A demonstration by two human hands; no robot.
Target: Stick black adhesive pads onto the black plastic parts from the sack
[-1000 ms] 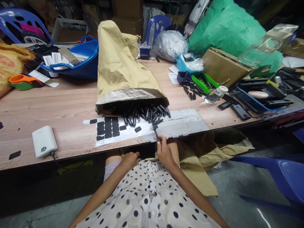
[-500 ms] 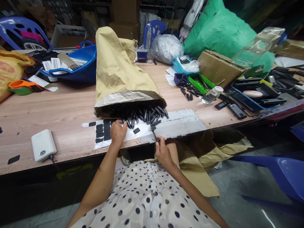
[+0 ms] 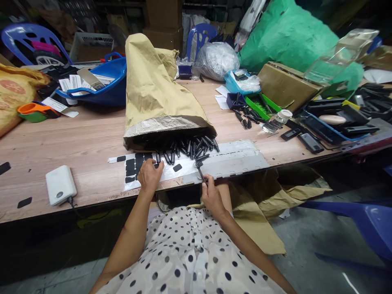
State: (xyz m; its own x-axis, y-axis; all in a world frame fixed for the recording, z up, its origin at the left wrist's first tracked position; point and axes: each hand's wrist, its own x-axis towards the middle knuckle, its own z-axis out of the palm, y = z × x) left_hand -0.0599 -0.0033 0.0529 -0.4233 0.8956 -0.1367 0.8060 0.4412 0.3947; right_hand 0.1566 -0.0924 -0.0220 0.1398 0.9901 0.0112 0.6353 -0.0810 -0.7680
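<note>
My right hand [image 3: 212, 198] is closed around the lower end of a thin black tool with a round head [image 3: 199, 164]. That head points away from me, at the front edge of a grey board [image 3: 239, 157]. Over a white sheet with black rounded stickers [image 3: 130, 165], my left hand [image 3: 149, 176] has its thumb and forefinger apart. A small dark piece shows between those fingers; whether they touch it I cannot tell. Just beyond lie several black pen-like parts [image 3: 192, 148], spilling from the mouth of a large brown paper sack [image 3: 165, 100].
At left are a white power bank [image 3: 60, 185] with a cable and a blue basin [image 3: 101, 92] of cartons. To the right stand a green tray [image 3: 261, 105], a clear jar [image 3: 277, 121] and a cardboard box [image 3: 286, 86]. A purple chair [image 3: 361, 220] is at lower right.
My left hand has drawn slightly back from the black parts, and its thumb and forefinger have spread. My right hand keeps its hold on the tool. The view has shifted slightly.
</note>
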